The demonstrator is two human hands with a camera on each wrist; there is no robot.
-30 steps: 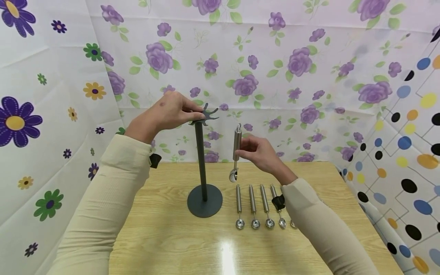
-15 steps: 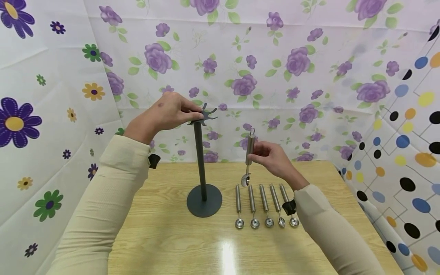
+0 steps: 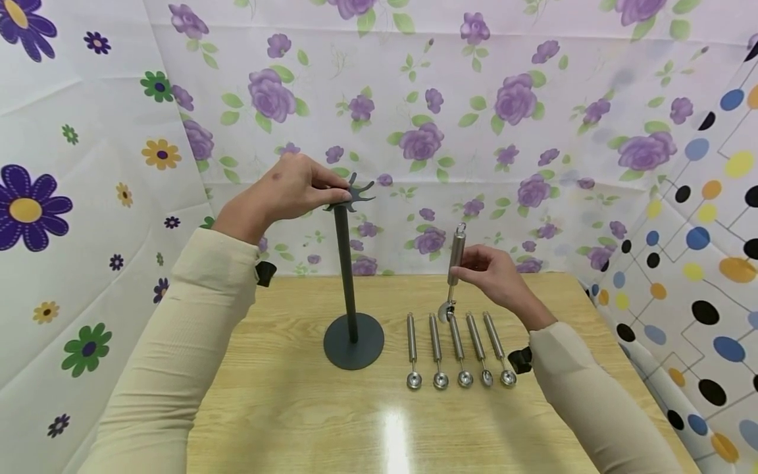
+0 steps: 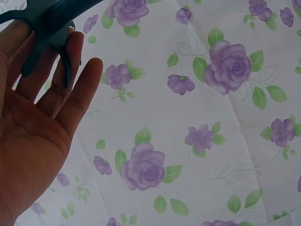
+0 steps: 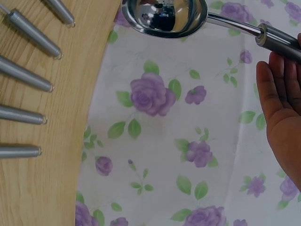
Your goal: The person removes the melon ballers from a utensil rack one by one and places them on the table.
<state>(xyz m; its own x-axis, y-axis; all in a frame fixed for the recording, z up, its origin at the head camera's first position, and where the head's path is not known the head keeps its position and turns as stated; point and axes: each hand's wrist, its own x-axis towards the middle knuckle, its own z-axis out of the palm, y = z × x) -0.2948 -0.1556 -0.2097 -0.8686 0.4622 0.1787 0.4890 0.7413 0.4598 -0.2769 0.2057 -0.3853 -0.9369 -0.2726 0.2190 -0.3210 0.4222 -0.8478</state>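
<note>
A dark grey stand [image 3: 347,283] with a round base and curved hooks at its top stands upright on the table. My left hand [image 3: 299,191] pinches the hooked top between thumb and fingers; in the left wrist view, fingers [image 4: 77,101] reach up behind the dark hooks [image 4: 47,42]. My right hand [image 3: 491,271] grips the steel handle of a metal scoop [image 3: 456,260], held upright in the air with its bowl down. The right wrist view shows the shiny bowl [image 5: 164,21] close up. Below it, several similar steel scoops [image 3: 436,349] lie in a row, round heads towards me.
The wooden table [image 3: 296,415] has its back edge against a cloth printed with purple flowers [image 3: 420,141]. Cloths with other patterns hang at the left [image 3: 106,197] and right [image 3: 699,263]. Black wrist devices [image 3: 521,361] sit near both sleeves.
My right hand has carried the scoop to the right, away from the stand, and slightly lower, over the row of scoops. My left hand keeps its place on the stand's top.
</note>
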